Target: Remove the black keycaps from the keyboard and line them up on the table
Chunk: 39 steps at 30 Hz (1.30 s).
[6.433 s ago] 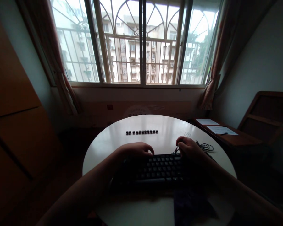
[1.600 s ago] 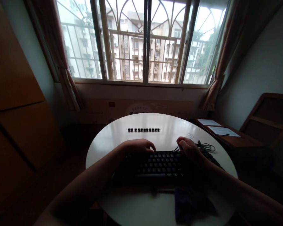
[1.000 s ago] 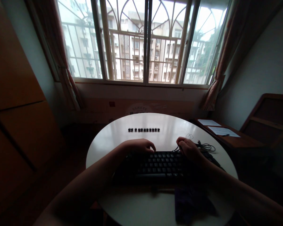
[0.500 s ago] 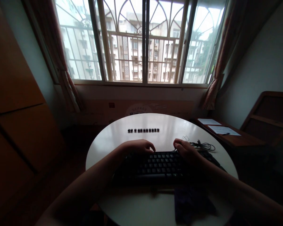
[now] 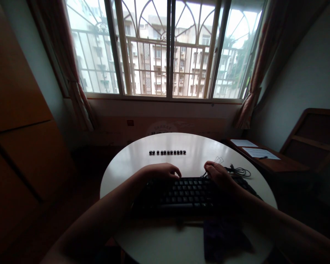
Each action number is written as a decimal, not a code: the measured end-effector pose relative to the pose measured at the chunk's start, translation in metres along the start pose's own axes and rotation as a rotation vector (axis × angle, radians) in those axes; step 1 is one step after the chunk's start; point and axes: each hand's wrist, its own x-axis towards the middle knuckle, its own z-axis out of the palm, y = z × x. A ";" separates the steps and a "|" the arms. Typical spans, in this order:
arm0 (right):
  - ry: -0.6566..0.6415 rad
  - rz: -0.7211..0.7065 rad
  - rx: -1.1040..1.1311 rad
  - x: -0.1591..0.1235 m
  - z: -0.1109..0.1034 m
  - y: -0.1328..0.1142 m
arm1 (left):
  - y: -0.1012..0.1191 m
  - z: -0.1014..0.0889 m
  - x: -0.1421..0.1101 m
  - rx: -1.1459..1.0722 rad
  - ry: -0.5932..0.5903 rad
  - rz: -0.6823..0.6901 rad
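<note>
A black keyboard [image 5: 185,192] lies across the round white table in front of me. My left hand [image 5: 165,171] rests over its far left edge, fingers bent down onto it and holding it in place. Above the upper right keys, my right hand [image 5: 217,173] is closed around a thin wire keycap puller [image 5: 219,160]. Wire loops stick out behind the fist, and wire ends reach down toward the keyboard's top row. Several black keycaps [image 5: 167,152] stand in a row farther back on the table. Dim light hides detail on the nearer keys.
A coiled black cable [image 5: 238,170] lies right of my right hand. A dark purple cloth [image 5: 222,238] and a thin-handled tool [image 5: 191,223] are near the front of the white table [image 5: 143,242]. Papers [image 5: 261,153] with a pen rest on a brown side table [image 5: 286,165].
My right hand has shifted slightly right with the keycap puller, tilting it a little. My left hand, the keyboard and the keycap row stay where they were.
</note>
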 end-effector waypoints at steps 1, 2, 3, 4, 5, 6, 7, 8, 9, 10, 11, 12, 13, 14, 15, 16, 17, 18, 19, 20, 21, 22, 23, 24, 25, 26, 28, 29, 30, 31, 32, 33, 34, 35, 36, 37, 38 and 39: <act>0.035 -0.008 0.022 0.001 -0.001 0.000 | 0.000 0.000 0.000 -0.001 -0.001 -0.004; 0.071 -0.021 0.033 0.001 -0.002 0.000 | 0.000 0.000 0.000 -0.003 -0.001 -0.006; 0.096 -0.028 0.043 0.002 -0.003 0.000 | 0.000 0.000 0.000 -0.006 0.000 -0.006; 0.100 -0.024 0.053 0.002 -0.003 0.000 | 0.000 0.000 0.000 -0.008 0.002 -0.003; 0.086 -0.013 0.066 0.002 -0.003 -0.001 | 0.000 0.000 0.000 -0.010 0.003 0.000; 0.073 0.006 0.085 0.001 -0.002 -0.002 | 0.000 0.000 0.000 -0.011 0.003 0.002; 0.061 0.026 0.106 0.001 -0.001 -0.004 | 0.000 0.000 0.000 -0.011 0.002 0.004; 0.049 0.041 0.125 0.000 0.001 -0.005 | 0.000 0.000 0.000 -0.011 0.000 0.003; 0.036 0.043 0.138 -0.002 0.002 -0.006 | 0.000 0.000 -0.001 -0.010 0.000 0.002; 0.023 0.031 0.147 -0.003 0.002 -0.006 | 0.001 0.000 -0.001 -0.007 0.000 0.002; 0.002 0.011 0.154 -0.005 0.003 -0.007 | 0.002 -0.001 -0.002 0.000 -0.001 0.000; -0.028 -0.015 0.155 -0.007 0.003 -0.007 | 0.004 -0.001 -0.003 0.009 -0.002 -0.002; -0.065 -0.046 0.144 -0.008 0.002 -0.007 | 0.006 -0.002 -0.004 0.018 0.000 -0.003; -0.107 -0.080 0.127 -0.010 0.002 -0.007 | 0.009 -0.003 -0.007 0.028 0.008 -0.002; -0.149 -0.115 0.108 -0.012 0.001 -0.008 | 0.014 -0.004 -0.009 0.035 0.022 0.004; -0.192 -0.150 0.091 -0.014 -0.001 -0.010 | 0.019 -0.005 -0.011 0.039 0.051 0.017; -0.236 -0.183 0.079 -0.016 -0.002 -0.012 | 0.025 -0.006 -0.014 0.042 0.086 0.039; -0.275 -0.213 0.072 -0.017 -0.004 -0.015 | 0.031 -0.007 -0.017 0.042 0.117 0.068; -0.313 -0.243 0.066 -0.019 -0.005 -0.018 | 0.038 -0.007 -0.019 0.044 0.147 0.101; -0.349 -0.274 0.057 -0.020 -0.007 -0.022 | 0.044 -0.007 -0.022 0.048 0.175 0.127; -0.382 -0.305 0.042 -0.021 -0.008 -0.024 | 0.050 -0.006 -0.023 0.054 0.197 0.147; -0.406 -0.336 0.023 -0.022 -0.008 -0.026 | 0.055 -0.004 -0.024 0.061 0.217 0.165; -0.419 -0.368 0.001 -0.023 -0.008 -0.028 | 0.059 -0.002 -0.025 0.068 0.235 0.179; -0.423 -0.399 -0.021 -0.024 -0.007 -0.028 | 0.063 0.000 -0.025 0.079 0.246 0.194; -0.421 -0.425 -0.045 -0.025 -0.006 -0.028 | 0.065 0.003 -0.024 0.093 0.250 0.211; -0.413 -0.448 -0.071 -0.026 -0.005 -0.028 | 0.065 0.006 -0.023 0.108 0.253 0.227; -0.406 -0.488 -0.125 -0.027 -0.002 -0.028 | 0.065 0.011 -0.020 0.140 0.256 0.253; -0.409 -0.502 -0.147 -0.028 -0.002 -0.028 | 0.063 0.012 -0.018 0.153 0.260 0.261; -0.412 -0.509 -0.163 -0.029 -0.002 -0.030 | 0.062 0.013 -0.016 0.162 0.266 0.265; -0.410 -0.513 -0.173 -0.030 -0.002 -0.031 | 0.060 0.014 -0.015 0.168 0.271 0.263; -0.403 -0.514 -0.179 -0.031 -0.002 -0.033 | 0.059 0.013 -0.014 0.170 0.274 0.257; -0.395 -0.512 -0.183 -0.032 -0.003 -0.035 | 0.058 0.013 -0.014 0.170 0.275 0.250; -0.386 -0.511 -0.184 -0.032 -0.003 -0.036 | 0.058 0.012 -0.014 0.166 0.275 0.241; -0.380 -0.510 -0.187 -0.032 -0.003 -0.036 | 0.058 0.011 -0.014 0.161 0.272 0.231; -0.378 -0.511 -0.193 -0.032 -0.003 -0.037 | 0.058 0.011 -0.014 0.155 0.266 0.222; -0.381 -0.514 -0.203 -0.031 -0.003 -0.036 | 0.059 0.010 -0.015 0.149 0.261 0.214; -0.379 -0.520 -0.214 -0.030 -0.003 -0.036 | 0.060 0.010 -0.015 0.145 0.260 0.206; -0.373 -0.528 -0.226 -0.030 -0.002 -0.035 | 0.060 0.011 -0.016 0.141 0.260 0.198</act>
